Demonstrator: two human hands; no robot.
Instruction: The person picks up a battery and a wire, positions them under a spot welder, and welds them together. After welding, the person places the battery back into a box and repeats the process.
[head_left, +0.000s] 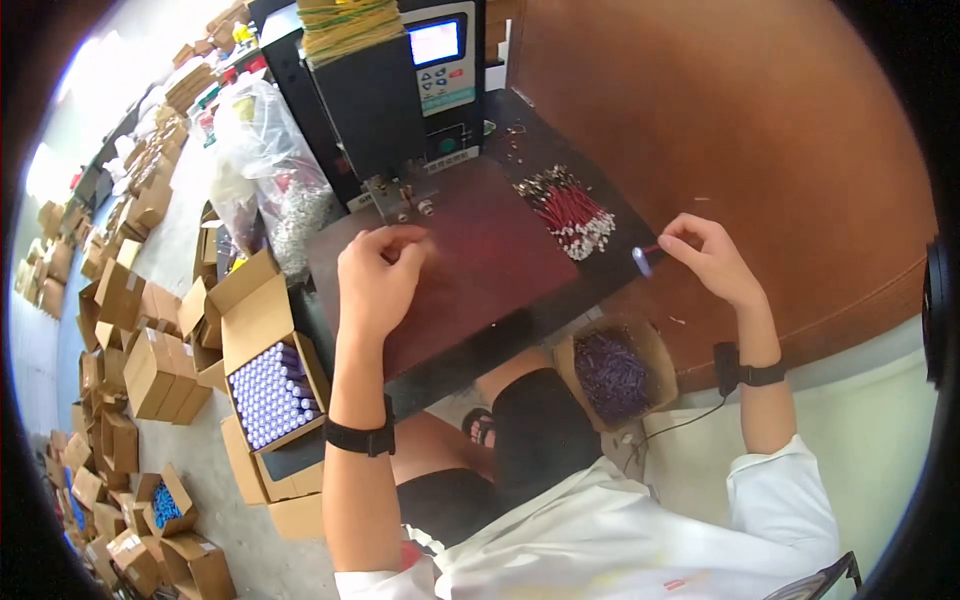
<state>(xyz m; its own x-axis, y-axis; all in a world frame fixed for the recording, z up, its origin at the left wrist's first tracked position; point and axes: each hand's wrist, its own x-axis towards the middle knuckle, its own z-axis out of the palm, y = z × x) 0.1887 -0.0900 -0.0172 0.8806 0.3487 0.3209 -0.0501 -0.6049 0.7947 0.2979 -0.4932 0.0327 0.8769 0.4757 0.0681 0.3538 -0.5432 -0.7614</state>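
My right hand (710, 258), off the right edge of the bench, pinches a short red wire (652, 248). From this wire hangs a small lavender cylinder that looks like a battery cell (641, 262), blurred by motion. My left hand (380, 280) hovers over the dark red mat (480, 270), fingers curled together; whatever may be between them is hidden. Just beyond it are the metal tips (405, 205) of a black benchtop machine (375, 110) that resembles a spot welder. Between my hands lies a pile of red wire leads (570, 212) with white ends.
An open carton of upright lavender cells (270, 395) stands left of my forearm. Below the bench's right edge sits a box of loose purple cylinders (610, 375). Plastic bags (275, 160) lean beside the machine. A brown panel (720, 130) bounds the right; cartons (165, 375) crowd the left floor.
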